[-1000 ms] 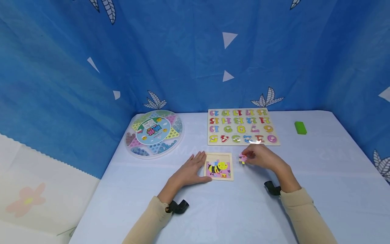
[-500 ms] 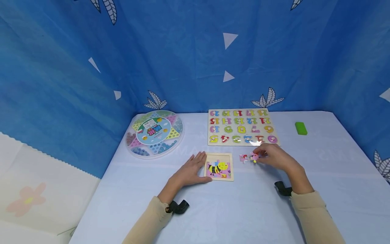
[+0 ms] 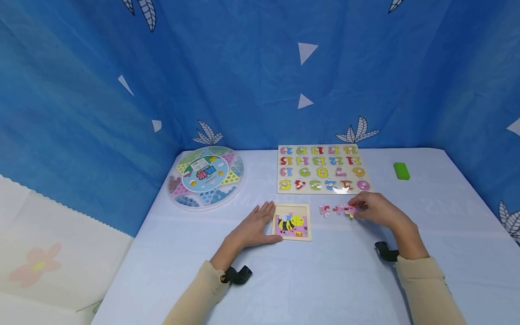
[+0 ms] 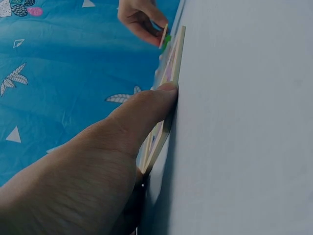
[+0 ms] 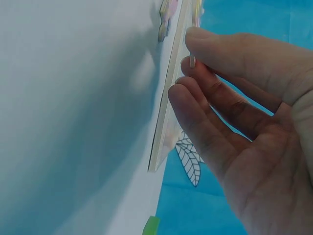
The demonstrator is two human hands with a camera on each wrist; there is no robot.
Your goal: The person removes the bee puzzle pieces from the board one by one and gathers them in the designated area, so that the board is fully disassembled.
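Observation:
A small wooden bee jigsaw (image 3: 292, 223) lies in a pale frame (image 3: 309, 221), its upper strip showing bare wood. My left hand (image 3: 256, 225) rests against the frame's left side, fingers straight, thumb along the near edge; in the left wrist view the thumb (image 4: 151, 103) touches the frame's rim. To the right of the frame, my right hand (image 3: 373, 208) pinches a pink jigsaw piece (image 3: 348, 210) between thumb and fingers. Another pink and red piece (image 3: 325, 211) lies on the table, with pink-red piece parts between it and the held one. In the right wrist view the held piece (image 5: 192, 61) appears edge-on.
A wooden number board (image 3: 321, 169) lies behind the hands. At the back left is a round marble game box (image 3: 205, 178), and at the back right a green block (image 3: 401, 171). Blue curtain (image 3: 260, 72) hangs along the table's far edge.
My right hand has moved to the right, still pinching a pink piece. The pieces beside the frame are now spread in a row. My left hand has stayed in place.

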